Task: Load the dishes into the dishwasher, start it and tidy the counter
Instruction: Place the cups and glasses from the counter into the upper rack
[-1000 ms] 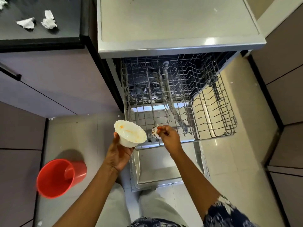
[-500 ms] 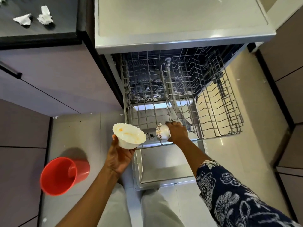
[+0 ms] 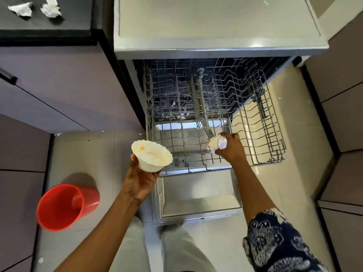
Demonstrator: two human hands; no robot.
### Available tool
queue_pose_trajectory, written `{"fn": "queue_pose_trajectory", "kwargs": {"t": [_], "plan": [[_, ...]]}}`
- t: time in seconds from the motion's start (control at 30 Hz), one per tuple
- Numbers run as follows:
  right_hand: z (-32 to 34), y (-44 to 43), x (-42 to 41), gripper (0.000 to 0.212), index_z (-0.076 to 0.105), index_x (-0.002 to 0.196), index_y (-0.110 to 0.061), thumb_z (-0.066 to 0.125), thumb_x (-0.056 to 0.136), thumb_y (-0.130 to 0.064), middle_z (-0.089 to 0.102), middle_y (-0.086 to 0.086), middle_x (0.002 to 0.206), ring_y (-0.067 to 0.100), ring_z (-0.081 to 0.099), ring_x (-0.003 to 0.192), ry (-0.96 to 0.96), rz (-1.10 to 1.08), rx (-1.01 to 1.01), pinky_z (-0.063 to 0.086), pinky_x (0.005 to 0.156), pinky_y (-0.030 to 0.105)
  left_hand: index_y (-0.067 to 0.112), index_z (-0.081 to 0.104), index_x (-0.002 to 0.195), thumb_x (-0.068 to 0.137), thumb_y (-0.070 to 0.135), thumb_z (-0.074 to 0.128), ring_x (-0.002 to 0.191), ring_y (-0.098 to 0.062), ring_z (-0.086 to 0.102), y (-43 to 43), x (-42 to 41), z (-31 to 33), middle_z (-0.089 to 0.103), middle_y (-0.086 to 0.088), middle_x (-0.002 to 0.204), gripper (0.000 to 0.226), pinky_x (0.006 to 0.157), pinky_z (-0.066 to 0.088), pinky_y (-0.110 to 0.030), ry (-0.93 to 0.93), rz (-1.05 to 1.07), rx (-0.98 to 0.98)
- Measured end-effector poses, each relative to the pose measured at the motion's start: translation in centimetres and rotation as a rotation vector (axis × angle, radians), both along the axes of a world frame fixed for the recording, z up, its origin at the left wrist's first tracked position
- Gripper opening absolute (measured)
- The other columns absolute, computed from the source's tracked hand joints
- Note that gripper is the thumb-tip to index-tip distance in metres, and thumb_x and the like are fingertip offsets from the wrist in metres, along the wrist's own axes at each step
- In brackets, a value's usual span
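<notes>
Bowl [image 3: 151, 157], one, gripped in left hand [image 3: 140, 181] — cup [image 3: 216, 143], one, gripped in right hand [image 3: 230, 148].

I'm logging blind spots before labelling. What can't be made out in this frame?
Head view only:
- cup: far side and any handle, covered by right hand.
- bowl base: covered by left hand.
- dishwasher interior: dark behind rack wires.
- crumpled paper: cut by top edge.

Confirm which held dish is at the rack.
The patterned cup in the right hand, tipped sideways over the rack; the left hand holds the white bowl outside it.
</notes>
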State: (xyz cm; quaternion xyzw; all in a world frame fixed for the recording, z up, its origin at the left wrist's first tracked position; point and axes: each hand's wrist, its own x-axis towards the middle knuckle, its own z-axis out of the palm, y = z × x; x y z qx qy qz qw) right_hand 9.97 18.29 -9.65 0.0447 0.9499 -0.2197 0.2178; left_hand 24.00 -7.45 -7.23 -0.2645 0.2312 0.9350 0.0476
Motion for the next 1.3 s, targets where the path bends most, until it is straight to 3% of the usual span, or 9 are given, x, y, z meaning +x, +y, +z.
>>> {"fn": "queue_pose_trajectory", "kwargs": {"t": [0.23,0.6,1.0,1.3], "plan": [[-0.8,-2.5,-2.5,0.082,0.041,0.140,-0.015,0.081,0.068,-0.016,0.045,0.018,0.131,0.035,0.050,0.117,-0.126,0.359,0.116,0.041,0.097,0.036,0.023,0.075,0.099,0.029,0.051,0.093,0.099,-0.025,0.068,-0.1,-0.1,-0.4,0.069,-0.008,0.111,0.078,0.075,0.058,-0.035,0.013,0.006,0.012],[-1.4,-4.1,-3.3,0.083,0.038,0.141,-0.020,0.080,0.070,-0.027,0.041,0.014,0.136,0.034,0.046,0.122,-0.135,0.556,0.301,0.042,0.100,0.041,0.024,0.076,0.097,0.029,0.053,0.093,0.097,-0.025,0.068,-0.8,0.6,-1.1,0.070,-0.007,0.109,0.076,0.081,0.057,-0.035,-0.010,0.020,0.012],[-1.2,-2.9,-3.0,0.081,0.042,0.137,-0.018,0.081,0.067,-0.024,0.045,0.014,0.132,0.034,0.049,0.118,-0.150,0.579,0.300,0.045,0.097,0.041,0.024,0.077,0.096,0.030,0.051,0.094,0.098,-0.024,0.068,-0.8,0.1,-1.4,0.071,-0.006,0.108,0.073,0.080,0.057,-0.036,-0.011,0.044,0.046],[-4.8,-1.6,3.5,0.069,0.052,0.129,-0.009,0.081,0.068,-0.017,0.050,0.019,0.126,0.036,0.051,0.112,0.192,0.284,0.116,0.046,0.092,0.041,0.025,0.076,0.097,0.031,0.050,0.094,0.100,-0.024,0.068,-1.0,0.4,-2.2,0.070,-0.005,0.111,0.073,0.086,0.053,-0.038,-0.018,0.065,0.066]]}}
